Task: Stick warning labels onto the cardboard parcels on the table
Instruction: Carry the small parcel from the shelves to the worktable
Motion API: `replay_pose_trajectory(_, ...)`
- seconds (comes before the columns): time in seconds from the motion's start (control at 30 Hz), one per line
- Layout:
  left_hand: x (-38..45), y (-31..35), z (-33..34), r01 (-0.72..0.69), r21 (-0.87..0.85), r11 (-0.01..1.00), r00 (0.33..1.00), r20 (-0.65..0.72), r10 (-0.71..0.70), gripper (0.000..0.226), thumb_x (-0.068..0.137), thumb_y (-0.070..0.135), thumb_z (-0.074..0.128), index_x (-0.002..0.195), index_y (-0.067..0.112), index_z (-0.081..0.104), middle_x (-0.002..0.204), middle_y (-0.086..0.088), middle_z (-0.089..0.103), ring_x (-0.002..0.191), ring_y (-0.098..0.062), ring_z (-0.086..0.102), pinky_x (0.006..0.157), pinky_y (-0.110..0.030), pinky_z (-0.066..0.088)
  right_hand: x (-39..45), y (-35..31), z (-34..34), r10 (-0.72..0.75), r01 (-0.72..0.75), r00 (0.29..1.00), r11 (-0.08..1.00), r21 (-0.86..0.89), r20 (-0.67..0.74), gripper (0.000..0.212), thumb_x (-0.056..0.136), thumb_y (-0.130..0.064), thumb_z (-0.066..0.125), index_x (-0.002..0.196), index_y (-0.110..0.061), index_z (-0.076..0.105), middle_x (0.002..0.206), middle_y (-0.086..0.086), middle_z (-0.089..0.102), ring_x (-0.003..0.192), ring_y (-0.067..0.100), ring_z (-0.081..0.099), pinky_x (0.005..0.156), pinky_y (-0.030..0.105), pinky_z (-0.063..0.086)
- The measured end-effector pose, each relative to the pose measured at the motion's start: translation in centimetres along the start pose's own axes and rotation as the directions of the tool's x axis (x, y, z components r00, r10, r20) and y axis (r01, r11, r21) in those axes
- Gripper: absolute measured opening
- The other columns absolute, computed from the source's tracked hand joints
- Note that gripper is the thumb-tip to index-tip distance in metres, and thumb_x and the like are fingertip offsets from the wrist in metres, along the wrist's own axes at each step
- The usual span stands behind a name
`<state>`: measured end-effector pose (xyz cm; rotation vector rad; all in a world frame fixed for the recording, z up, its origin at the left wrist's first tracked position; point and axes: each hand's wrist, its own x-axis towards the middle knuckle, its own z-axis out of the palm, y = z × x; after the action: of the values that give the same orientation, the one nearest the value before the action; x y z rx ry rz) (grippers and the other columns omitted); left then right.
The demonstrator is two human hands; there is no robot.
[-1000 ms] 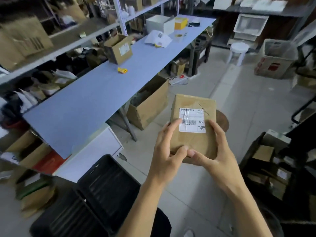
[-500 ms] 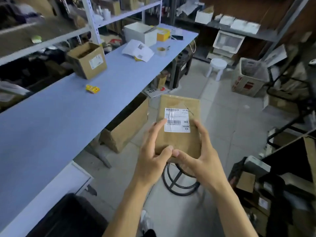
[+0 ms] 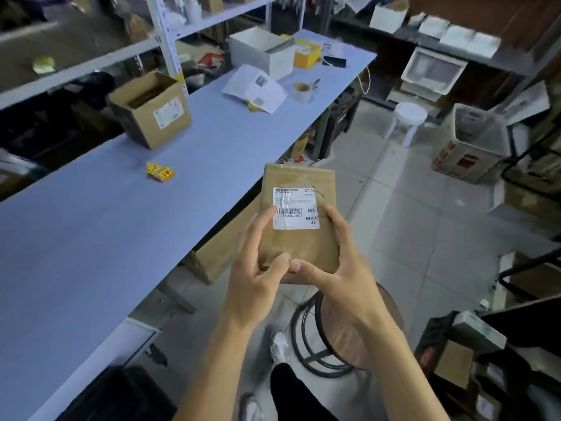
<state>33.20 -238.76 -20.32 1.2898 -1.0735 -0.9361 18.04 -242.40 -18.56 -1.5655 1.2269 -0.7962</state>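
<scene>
Both of your hands hold one flat cardboard parcel [image 3: 299, 217] in the air, just beside the near edge of the counter [image 3: 91, 232] and above the floor. The left hand [image 3: 258, 268] and the right hand [image 3: 340, 268] grip its lower part, thumbs pinching the bottom edge, fingers along its sides. It looks light and quite stiff, I think. Hold it by the side edges, away from the white shipping label [image 3: 296, 208]. The yellow warning labels [image 3: 160, 172] lie on the counter, left of the parcel.

floor [image 3: 409, 214]: grey tiles | metal shelving [image 3: 164, 41] (cluttered) | white stool [image 3: 408, 115]
</scene>
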Motion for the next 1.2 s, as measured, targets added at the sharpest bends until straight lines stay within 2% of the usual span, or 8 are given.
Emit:
replay_pose_trajectory(0.1, 4.0, -0.5, -0.4, -0.004, 0.053, 0.999, 0.998, -0.064, 0.008, 0.064, 0.082, 0.008, 0.055, 0.142, 0.031, 0.046, 0.146, 0.006, 0.046, 0.118, 0.011, 0.053, 0.089, -0.011, 0.05, 5.2, 0.3, 0.2, -0.023, 0.021, 0.997, 0.999, 0.026, 0.074, 0.097, 0.067, -0.054, 0.084, 0.145, -0.057, 0.026, 0.14, -0.029, 0.051, 0.124, -0.008, 0.052, 0.105, 0.028, 0.047)
replay_pose_trajectory(0.17, 6.9, -0.4, -0.8, -0.002, 0.125, 0.992, 0.995, -0.097, 0.014, 0.065, 0.082, 0.011, 0.056, 0.141, 0.036, 0.046, 0.147, 0.009, 0.045, 0.132, 0.006, 0.045, 0.096, -0.014, 0.047, 8.4, -0.1, 0.4, -0.044, 0.039, 0.994, 0.998, 0.047, 0.104, 0.096, 0.068, -0.054, 0.083, 0.144, -0.058, 0.025, 0.141, -0.029, 0.05, 0.124, -0.009, 0.052, 0.102, 0.025, 0.047)
replay_pose_trajectory(0.33, 13.4, 0.3, -1.2, -0.02, 0.228, 0.973, 0.985, -0.161, 0.058, 0.066, 0.08, 0.015, 0.056, 0.142, 0.038, 0.045, 0.151, 0.009, 0.041, 0.14, 0.0, 0.037, 0.1, -0.01, 0.043, 15.6, -1.2, 0.2, -0.07, 0.056, 0.988, 0.993, 0.107, 0.139, 0.095, 0.068, -0.049, 0.085, 0.143, -0.059, 0.027, 0.135, -0.035, 0.051, 0.118, -0.013, 0.053, 0.096, 0.021, 0.048)
replay_pose_trajectory(0.5, 17.8, 0.2, -2.2, 0.021, 0.204, 0.979, 0.977, -0.211, 0.023, 0.066, 0.082, 0.018, 0.056, 0.142, 0.042, 0.043, 0.149, 0.012, 0.042, 0.14, -0.003, 0.039, 0.102, -0.026, 0.051, 21.2, -2.2, 0.9, -0.078, 0.056, 0.974, 0.993, 0.108, 0.212, 0.097, 0.066, -0.051, 0.087, 0.142, -0.06, 0.028, 0.137, -0.032, 0.052, 0.124, -0.006, 0.054, 0.103, 0.032, 0.049)
replay_pose_trajectory(0.63, 21.6, -1.0, -3.8, 0.06, 0.2, 0.978, 0.968, -0.25, -0.009, 0.065, 0.082, 0.018, 0.056, 0.139, 0.047, 0.045, 0.148, 0.013, 0.043, 0.141, -0.007, 0.039, 0.106, -0.042, 0.05, 25.5, -2.6, 2.5, -0.06, 0.037, 0.97, 0.994, 0.102, 0.235, 0.098, 0.064, -0.051, 0.086, 0.142, -0.059, 0.028, 0.136, -0.034, 0.052, 0.123, -0.008, 0.053, 0.102, 0.028, 0.049)
replay_pose_trajectory(0.8, 27.4, -2.4, -6.8, 0.06, 0.119, 0.991, 0.965, -0.262, -0.027, 0.064, 0.081, 0.017, 0.055, 0.139, 0.045, 0.046, 0.147, 0.012, 0.045, 0.138, -0.009, 0.043, 0.098, -0.034, 0.056, 31.7, -3.8, 5.3, -0.048, 0.037, 0.968, 0.998, 0.048, 0.248, 0.096, 0.066, -0.05, 0.086, 0.142, -0.059, 0.028, 0.131, -0.037, 0.053, 0.119, -0.011, 0.055, 0.096, 0.021, 0.049)
replay_pose_trajectory(1.03, 35.7, -2.9, -11.7, 0.045, 0.032, 0.998, 0.95, -0.312, -0.033, 0.063, 0.083, 0.019, 0.055, 0.141, 0.041, 0.045, 0.146, 0.012, 0.044, 0.135, -0.006, 0.045, 0.08, -0.016, 0.057, 40.9, -7.1, 9.6, -0.065, 0.081, 0.952, 0.996, -0.04, 0.3, 0.096, 0.067, -0.053, 0.086, 0.142, -0.059, 0.026, 0.136, -0.031, 0.052, 0.121, -0.001, 0.057, 0.1, 0.031, 0.053)
replay_pose_trajectory(1.2, 39.1, -3.4, -13.5, 0.032, 0.008, 0.999, 0.936, -0.35, -0.028, 0.063, 0.083, 0.016, 0.054, 0.14, 0.041, 0.045, 0.146, 0.009, 0.045, 0.134, -0.006, 0.046, 0.082, -0.016, 0.056, 45.2, -7.9, 11.5, -0.1, 0.125, 0.94, 0.991, -0.057, 0.326, 0.096, 0.068, -0.054, 0.084, 0.143, -0.058, 0.025, 0.139, -0.03, 0.05, 0.124, 0.001, 0.055, 0.1, 0.031, 0.052)
